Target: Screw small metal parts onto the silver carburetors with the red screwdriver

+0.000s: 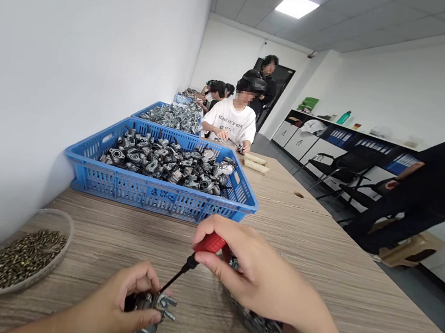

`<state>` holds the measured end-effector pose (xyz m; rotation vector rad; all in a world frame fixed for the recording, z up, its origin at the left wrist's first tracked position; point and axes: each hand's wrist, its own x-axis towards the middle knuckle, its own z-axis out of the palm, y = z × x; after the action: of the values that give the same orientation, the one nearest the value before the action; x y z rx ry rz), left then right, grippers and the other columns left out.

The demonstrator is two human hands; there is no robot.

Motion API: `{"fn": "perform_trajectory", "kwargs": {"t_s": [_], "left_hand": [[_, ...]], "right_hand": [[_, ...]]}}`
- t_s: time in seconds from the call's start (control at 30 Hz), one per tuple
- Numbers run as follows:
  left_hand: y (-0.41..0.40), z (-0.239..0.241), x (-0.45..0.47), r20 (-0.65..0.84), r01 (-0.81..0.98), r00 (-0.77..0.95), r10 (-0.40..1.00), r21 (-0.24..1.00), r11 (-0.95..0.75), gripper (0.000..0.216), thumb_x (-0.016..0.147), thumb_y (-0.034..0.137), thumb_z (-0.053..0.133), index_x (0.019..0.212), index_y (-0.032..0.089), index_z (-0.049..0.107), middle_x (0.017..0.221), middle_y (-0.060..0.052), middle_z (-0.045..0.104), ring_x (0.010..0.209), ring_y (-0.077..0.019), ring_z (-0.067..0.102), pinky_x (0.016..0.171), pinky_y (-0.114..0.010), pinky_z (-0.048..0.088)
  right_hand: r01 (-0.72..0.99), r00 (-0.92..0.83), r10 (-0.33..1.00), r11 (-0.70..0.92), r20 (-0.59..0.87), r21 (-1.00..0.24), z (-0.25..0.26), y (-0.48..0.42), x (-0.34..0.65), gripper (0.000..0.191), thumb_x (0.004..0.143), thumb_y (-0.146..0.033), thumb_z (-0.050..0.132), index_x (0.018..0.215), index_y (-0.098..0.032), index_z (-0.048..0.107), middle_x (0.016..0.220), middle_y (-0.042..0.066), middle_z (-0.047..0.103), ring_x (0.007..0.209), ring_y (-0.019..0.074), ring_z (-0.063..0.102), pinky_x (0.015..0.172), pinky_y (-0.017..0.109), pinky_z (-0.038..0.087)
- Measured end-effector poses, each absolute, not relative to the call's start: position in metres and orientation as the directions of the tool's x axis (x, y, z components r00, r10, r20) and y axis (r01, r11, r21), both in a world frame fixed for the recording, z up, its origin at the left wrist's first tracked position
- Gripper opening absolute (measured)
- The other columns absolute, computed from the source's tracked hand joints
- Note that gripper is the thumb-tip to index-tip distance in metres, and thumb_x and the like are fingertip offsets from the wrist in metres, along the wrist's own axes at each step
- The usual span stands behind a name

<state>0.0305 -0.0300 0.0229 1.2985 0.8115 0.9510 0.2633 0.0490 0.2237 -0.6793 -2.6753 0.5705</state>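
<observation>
My right hand [250, 269] is closed around a screwdriver [199, 253] with a red handle and black shaft. Its tip points down-left onto a small metal part [158, 305] near the table's front edge. My left hand [122, 302] is wrapped around that metal part and holds it on the wooden table [319, 249]. More grey metal pieces [260, 324] lie under my right wrist, partly hidden.
A clear dish of screws [17, 258] sits at the left. A blue crate [151, 192] full of metal parts stands behind my hands, with another blue crate [159, 109] farther back. Other people work along the table. A person in black bends at the right.
</observation>
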Motion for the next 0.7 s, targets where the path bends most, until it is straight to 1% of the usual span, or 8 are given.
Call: {"fn": "perform_trajectory", "kwargs": {"t_s": [0.13, 0.2, 0.3, 0.37, 0.43, 0.5, 0.57, 0.7], "left_hand": [[-0.029, 0.018, 0.030, -0.010, -0.085, 0.380, 0.925, 0.995, 0.046, 0.047, 0.090, 0.059, 0.088, 0.102, 0.023, 0.059, 0.129, -0.018, 0.083, 0.122, -0.0347, 0.074, 0.103, -0.043, 0.049], [-0.029, 0.014, 0.030, -0.021, -0.095, 0.371, 0.929, 0.994, 0.060, 0.048, 0.088, 0.059, 0.089, 0.101, 0.023, 0.060, 0.130, -0.018, 0.083, 0.125, -0.0359, 0.074, 0.105, -0.045, 0.049], [-0.029, 0.011, 0.030, -0.020, -0.106, 0.369, 0.929, 0.992, 0.064, 0.049, 0.087, 0.060, 0.089, 0.101, 0.023, 0.060, 0.132, -0.019, 0.082, 0.126, -0.0370, 0.074, 0.105, -0.045, 0.049], [-0.029, 0.012, 0.031, -0.023, -0.099, 0.366, 0.930, 0.993, 0.064, 0.048, 0.087, 0.059, 0.089, 0.101, 0.022, 0.061, 0.131, -0.019, 0.083, 0.125, -0.0371, 0.074, 0.105, -0.045, 0.050], [-0.030, 0.016, 0.031, -0.031, -0.076, 0.360, 0.932, 0.995, 0.062, 0.045, 0.087, 0.056, 0.090, 0.100, 0.021, 0.064, 0.128, -0.018, 0.084, 0.124, -0.0369, 0.075, 0.105, -0.045, 0.050], [-0.030, 0.020, 0.030, -0.034, -0.046, 0.359, 0.933, 0.997, 0.054, 0.039, 0.088, 0.050, 0.090, 0.100, 0.021, 0.067, 0.125, -0.017, 0.085, 0.123, -0.0364, 0.075, 0.104, -0.043, 0.051], [-0.030, 0.022, 0.030, -0.031, -0.012, 0.357, 0.934, 0.999, 0.038, 0.034, 0.089, 0.045, 0.089, 0.102, 0.020, 0.070, 0.123, -0.014, 0.085, 0.120, -0.0354, 0.076, 0.102, -0.041, 0.052], [-0.029, 0.024, 0.029, -0.011, -0.006, 0.379, 0.926, 1.000, 0.014, 0.033, 0.091, 0.039, 0.086, 0.113, 0.021, 0.070, 0.121, -0.012, 0.086, 0.117, -0.0325, 0.076, 0.100, -0.038, 0.051]], "right_hand": [[0.497, -0.770, 0.557, 0.829, 0.310, -0.256, 0.217, 0.052, 0.258, 0.029, 0.111, -0.048, 0.060, 0.095, -0.024, 0.062, 0.071, -0.003, 0.068, 0.059, 0.0159, 0.058, 0.058, 0.032, 0.037], [0.534, -0.759, 0.583, 0.812, 0.291, -0.235, 0.218, 0.049, 0.259, 0.027, 0.110, -0.047, 0.061, 0.096, -0.024, 0.061, 0.072, -0.003, 0.068, 0.060, 0.0168, 0.058, 0.058, 0.033, 0.037], [0.494, -0.789, 0.576, 0.801, 0.213, -0.339, 0.226, 0.041, 0.265, 0.012, 0.107, -0.032, 0.061, 0.115, -0.023, 0.059, 0.101, 0.004, 0.075, 0.083, 0.0201, 0.069, 0.073, 0.034, 0.051], [0.409, -0.832, 0.522, 0.805, 0.188, -0.429, 0.233, 0.037, 0.270, 0.017, 0.107, -0.022, 0.054, 0.124, -0.023, 0.057, 0.117, 0.008, 0.073, 0.098, 0.0205, 0.070, 0.086, 0.035, 0.056], [0.347, -0.868, 0.470, 0.806, 0.161, -0.480, 0.237, 0.035, 0.272, 0.017, 0.110, -0.020, 0.049, 0.123, -0.023, 0.059, 0.117, 0.008, 0.074, 0.100, 0.0191, 0.071, 0.088, 0.033, 0.056], [0.344, -0.873, 0.461, 0.813, 0.158, -0.469, 0.237, 0.036, 0.272, 0.012, 0.114, -0.025, 0.051, 0.117, -0.025, 0.063, 0.107, 0.004, 0.077, 0.092, 0.0176, 0.072, 0.082, 0.031, 0.055], [0.407, -0.841, 0.503, 0.831, 0.200, -0.378, 0.233, 0.039, 0.269, 0.015, 0.115, -0.036, 0.056, 0.107, -0.025, 0.064, 0.094, 0.001, 0.078, 0.079, 0.0173, 0.070, 0.071, 0.030, 0.049], [0.581, -0.752, 0.580, 0.808, 0.314, -0.100, 0.222, 0.042, 0.263, 0.045, 0.111, -0.065, 0.054, 0.092, -0.024, 0.062, 0.063, -0.002, 0.067, 0.053, 0.0174, 0.056, 0.055, 0.032, 0.029]]}}
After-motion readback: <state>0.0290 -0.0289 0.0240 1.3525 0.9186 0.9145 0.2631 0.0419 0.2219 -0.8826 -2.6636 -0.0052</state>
